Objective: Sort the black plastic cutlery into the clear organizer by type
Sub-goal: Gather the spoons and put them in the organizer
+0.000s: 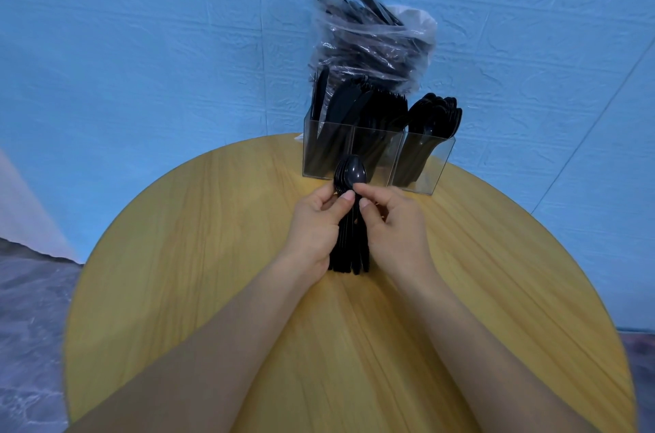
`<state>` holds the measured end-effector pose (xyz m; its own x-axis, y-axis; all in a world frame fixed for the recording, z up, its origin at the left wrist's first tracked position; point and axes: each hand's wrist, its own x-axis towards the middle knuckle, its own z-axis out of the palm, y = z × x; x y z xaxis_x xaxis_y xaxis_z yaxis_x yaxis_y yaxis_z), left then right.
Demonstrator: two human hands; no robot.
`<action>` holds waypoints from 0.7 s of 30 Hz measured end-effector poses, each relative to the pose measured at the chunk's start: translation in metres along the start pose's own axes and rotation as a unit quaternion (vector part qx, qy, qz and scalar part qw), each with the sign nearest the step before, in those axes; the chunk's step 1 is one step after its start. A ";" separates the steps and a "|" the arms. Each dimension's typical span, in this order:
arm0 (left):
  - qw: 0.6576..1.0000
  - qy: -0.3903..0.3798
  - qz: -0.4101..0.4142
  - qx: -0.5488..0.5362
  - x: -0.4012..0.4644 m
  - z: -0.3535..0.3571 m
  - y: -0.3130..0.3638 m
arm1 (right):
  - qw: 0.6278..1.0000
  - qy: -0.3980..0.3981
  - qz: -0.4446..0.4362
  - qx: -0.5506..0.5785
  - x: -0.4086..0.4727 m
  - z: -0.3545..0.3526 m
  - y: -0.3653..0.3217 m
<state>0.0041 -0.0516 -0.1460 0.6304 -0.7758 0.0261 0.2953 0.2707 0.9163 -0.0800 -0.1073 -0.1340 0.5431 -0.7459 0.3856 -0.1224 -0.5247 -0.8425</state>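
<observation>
Two hands grasp one stack of black spoons [351, 220] above the round wooden table [198, 273]. Left hand [313, 223] curls around the handles; right hand [391, 223] pinches the stack below the bowls. Just beyond stands the clear organizer [375, 158], three compartments holding knives, forks and spoons, bagged cutlery [368, 43] behind it.

The spoon stack [351, 220] shows only its bowls and handle ends; the middle is covered by the left hand [315, 227] and right hand [393, 223]. Both forearms run off the near edge. Behind the organizer [372, 156], the bag [368, 43] blurs its contents into dark handles, type unclear. The table [212, 255] is cut off at the near edge.
</observation>
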 end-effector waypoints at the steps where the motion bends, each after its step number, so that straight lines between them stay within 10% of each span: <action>1: 1.000 -0.002 -0.002 -0.001 0.000 0.000 0.000 | 1.000 -0.004 -0.004 -0.003 0.000 0.000 0.000; 21: 0.984 -0.149 -0.046 0.088 -0.012 0.005 0.007 | 0.993 0.000 0.020 0.117 0.012 -0.018 0.011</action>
<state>-0.0051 -0.0430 -0.1382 0.3606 -0.9322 0.0320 0.1954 0.1090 0.9747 -0.0900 -0.1298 -0.1317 0.5411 -0.7647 0.3500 0.0518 -0.3851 -0.9214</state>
